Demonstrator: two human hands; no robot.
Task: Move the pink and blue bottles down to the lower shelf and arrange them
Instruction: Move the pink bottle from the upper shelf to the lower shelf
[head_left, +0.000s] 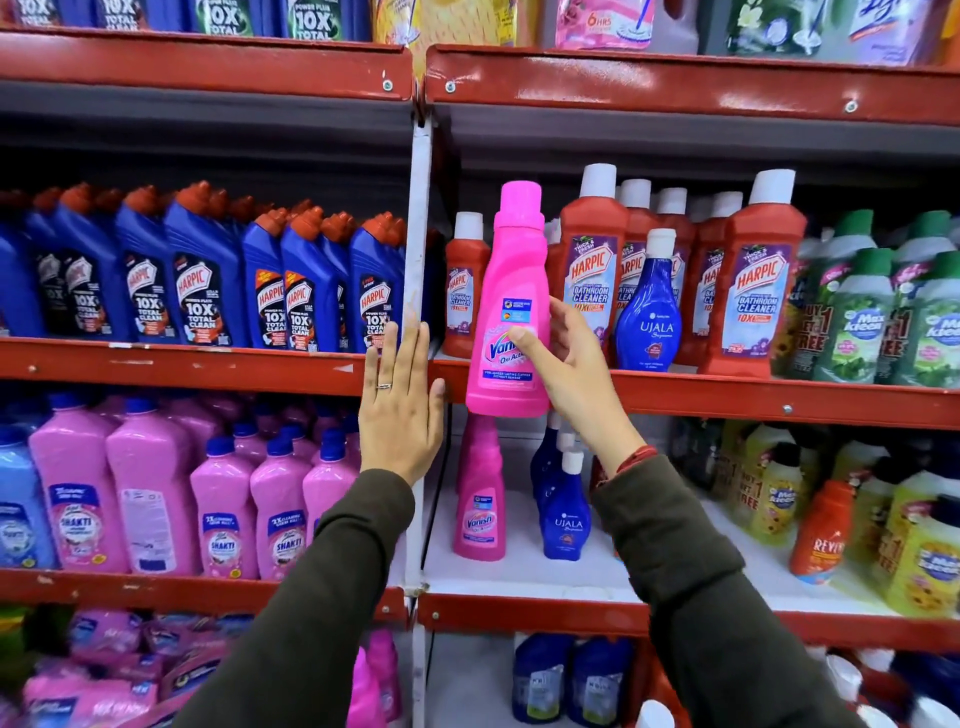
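One pink Vanish bottle (511, 306) is in the air, right hand (563, 364) wrapped around its label side, thumb across the front, fingers behind. It hangs just in front of the red shelf lip (727, 397), base already below that edge, cap up and leaning slightly right. Left hand (397, 400) is flat and spread, holding nothing, resting on the white upright post (418, 249) just left of the grip.

Best play from here, I'd say: keep it upright, drop straight down past the lip, then slide it in. Directly beneath the grip on the lower shelf (519, 577) stands another pink Vanish bottle (480, 499), with blue Ujala bottles (566, 512) just right of it. Setting this one beside its pink twin, label forward, looks right.

Up and right of the grip, one blue Ujala bottle (649, 306) waits among the red Harpic bathroom cleaners (748, 280). All caps look closed; contents can't be seen through the opaque plastic.
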